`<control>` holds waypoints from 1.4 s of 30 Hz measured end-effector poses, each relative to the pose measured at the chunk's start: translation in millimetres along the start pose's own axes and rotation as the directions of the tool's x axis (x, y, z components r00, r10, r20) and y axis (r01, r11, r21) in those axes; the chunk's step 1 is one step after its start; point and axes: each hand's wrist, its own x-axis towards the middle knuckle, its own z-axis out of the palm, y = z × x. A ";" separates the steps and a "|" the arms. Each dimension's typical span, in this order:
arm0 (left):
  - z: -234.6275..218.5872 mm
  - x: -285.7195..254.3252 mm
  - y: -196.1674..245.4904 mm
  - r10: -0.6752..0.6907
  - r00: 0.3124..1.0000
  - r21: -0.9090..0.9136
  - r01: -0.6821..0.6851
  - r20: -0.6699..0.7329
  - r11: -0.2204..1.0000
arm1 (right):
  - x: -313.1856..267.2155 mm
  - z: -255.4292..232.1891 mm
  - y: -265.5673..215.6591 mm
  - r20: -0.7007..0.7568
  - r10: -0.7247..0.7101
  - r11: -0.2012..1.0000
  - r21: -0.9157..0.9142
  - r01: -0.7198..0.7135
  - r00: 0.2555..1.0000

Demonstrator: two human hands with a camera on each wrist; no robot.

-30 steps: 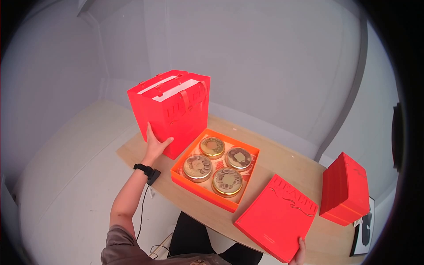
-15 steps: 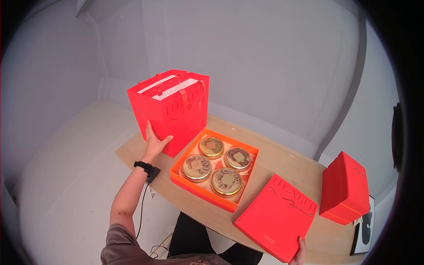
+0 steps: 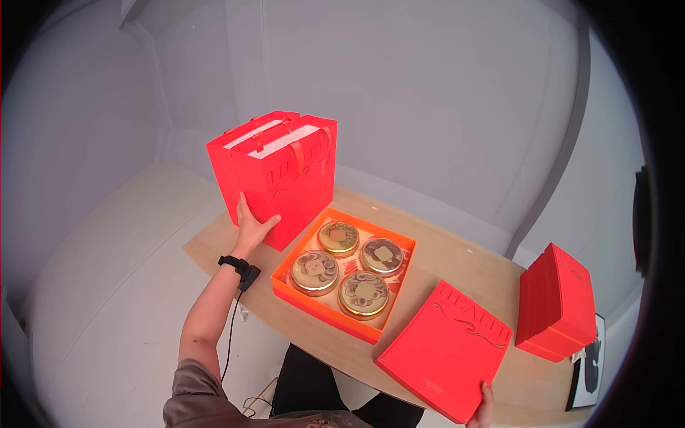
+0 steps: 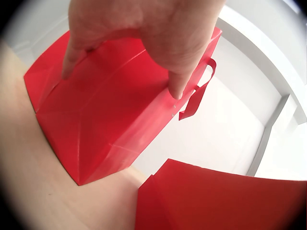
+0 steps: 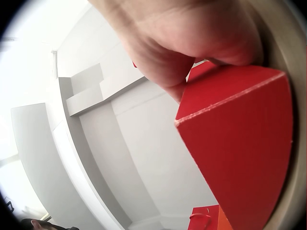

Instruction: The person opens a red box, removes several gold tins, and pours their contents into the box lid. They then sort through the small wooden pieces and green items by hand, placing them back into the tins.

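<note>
Two red gift bags (image 3: pixel 303 182) with strap handles stand upright side by side at the table's far left. My left hand (image 3: pixel 251 227) grips the near narrow side of the front bag, thumb on its lettered face. In the left wrist view, thumb and fingers span the bag's side (image 4: pixel 110 81). A red box lid (image 3: pixel 449 349) with raised lettering lies at the near right. Its lower right corner is held by my right hand (image 3: pixel 486 408), thumb on top, the other fingers hidden. Between the hands sits an open orange-lined box (image 3: pixel 330 324) with several round gold-rimmed jars (image 3: pixel 364 294).
A stack of red boxes (image 3: pixel 556 303) stands at the table's right end. Beyond it a framed picture (image 3: pixel 589 378) leans low. The wooden table (image 3: pixel 442 250) has its near edge in front of my legs, and a cable (image 3: pixel 230 335) hangs from my left wrist.
The bags and open box appear shifted very slightly left and up in the head view. Both hands keep the same holds on the bag and the lid.
</note>
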 end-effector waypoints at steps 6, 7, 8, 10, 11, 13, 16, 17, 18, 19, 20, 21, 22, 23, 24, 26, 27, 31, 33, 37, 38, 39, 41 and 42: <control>2.4 1.0 -2.2 -0.006 1.000 0.013 0.006 -0.001 1.000 | -0.2 0.4 -0.7 0.008 -0.022 1.000 -0.004 0.022 1.000; 2.2 1.3 -2.6 -0.004 1.000 0.013 0.004 -0.002 1.000 | 3.3 -2.5 0.8 -0.001 -0.011 1.000 -0.003 0.011 1.000; 2.0 1.4 -3.0 -0.004 1.000 0.014 0.004 -0.001 1.000 | 5.1 -4.2 1.7 -0.010 0.000 1.000 -0.001 0.000 1.000; 1.9 0.3 -3.5 -0.001 1.000 0.014 0.001 0.004 1.000 | 4.4 -4.1 1.3 -0.019 -0.005 1.000 -0.010 0.005 1.000; 1.4 -0.4 -3.7 -0.001 1.000 0.014 0.001 0.005 1.000 | 3.9 -4.1 1.1 -0.026 -0.012 1.000 -0.018 0.011 1.000; 0.2 -2.6 -4.7 0.008 1.000 -0.008 -0.008 -0.001 1.000 | 3.7 -5.6 1.1 -0.035 -0.009 1.000 -0.023 0.008 0.999; 2.0 -12.3 -8.4 0.065 0.996 0.008 -0.065 -0.055 0.998 | 19.1 -17.7 7.8 0.048 -0.051 0.994 0.096 0.046 0.998; 4.2 -15.8 -13.0 0.016 0.997 -0.095 -0.023 -0.074 0.995 | 23.3 -25.3 12.6 0.123 -0.107 0.972 0.221 0.078 0.987; 7.5 -19.9 -18.1 -0.036 0.997 -0.202 0.021 -0.071 0.979 | 27.5 -33.7 18.4 0.084 -0.111 0.970 0.227 0.089 0.990; 8.4 -25.1 -21.5 -0.105 0.993 -0.347 0.081 -0.051 0.935 | 31.4 -36.6 20.1 0.083 -0.112 0.969 0.229 0.090 0.990; 8.5 -33.0 -16.8 -0.175 0.985 -0.480 0.150 -0.008 0.865 | 30.4 -39.7 19.0 0.073 -0.113 0.968 0.232 0.093 0.991; 0.0 -48.3 7.0 -0.157 0.988 -0.420 0.144 0.004 0.896 | 23.0 -30.9 12.8 0.089 -0.112 0.969 0.229 0.089 0.990; -15.9 -67.0 40.4 -0.135 0.991 -0.359 0.133 0.020 0.924 | 16.6 -18.3 5.4 0.102 -0.110 0.971 0.226 0.084 0.989; -27.0 -85.1 68.7 -0.149 0.985 -0.368 0.169 0.082 0.915 | 15.4 -16.5 3.8 0.100 -0.100 0.973 0.217 0.077 0.990; -35.1 -101.4 89.0 -0.159 0.978 -0.374 0.199 0.136 0.906 | 16.6 -16.5 1.8 0.105 -0.095 0.975 0.211 0.071 0.990; -45.6 -129.7 87.0 -0.027 0.968 -0.339 0.114 0.249 0.934 | 16.0 -11.4 -3.1 0.118 -0.094 0.976 0.205 0.068 0.989; -51.2 -141.9 100.7 0.041 0.951 -0.274 0.047 0.306 0.961 | 13.9 -5.9 -5.6 0.110 -0.094 0.976 0.205 0.070 0.989; -55.6 -184.8 117.9 0.269 0.837 -0.021 -0.296 0.476 0.955 | 11.2 6.8 -8.6 0.133 -0.079 0.974 0.220 0.048 0.988; -54.8 -194.3 119.7 0.314 0.789 -0.006 -0.367 0.528 0.930 | 9.8 9.8 -9.8 0.134 -0.080 0.974 0.221 0.049 0.988; -51.3 -201.5 123.4 0.356 0.701 -0.022 -0.437 0.617 0.899 | 11.2 5.8 -7.2 0.137 -0.051 0.977 0.214 0.021 0.989; -50.5 -201.8 124.8 0.354 0.703 -0.019 -0.437 0.617 0.899 | 10.5 5.1 -7.5 0.139 -0.049 0.977 0.214 0.018 0.989; -49.8 -201.6 126.1 0.354 0.707 -0.018 -0.435 0.613 0.900 | 8.8 5.4 -8.3 0.121 -0.022 0.973 0.229 -0.007 0.992; -49.0 -201.9 125.5 0.350 0.714 -0.011 -0.433 0.606 0.901 | 6.9 5.3 -9.6 0.111 0.008 0.969 0.245 -0.035 0.994; -48.1 -202.1 124.5 0.365 0.704 0.006 -0.465 0.609 0.885 | 6.4 4.2 -9.8 0.117 -0.009 0.965 0.260 -0.022 0.993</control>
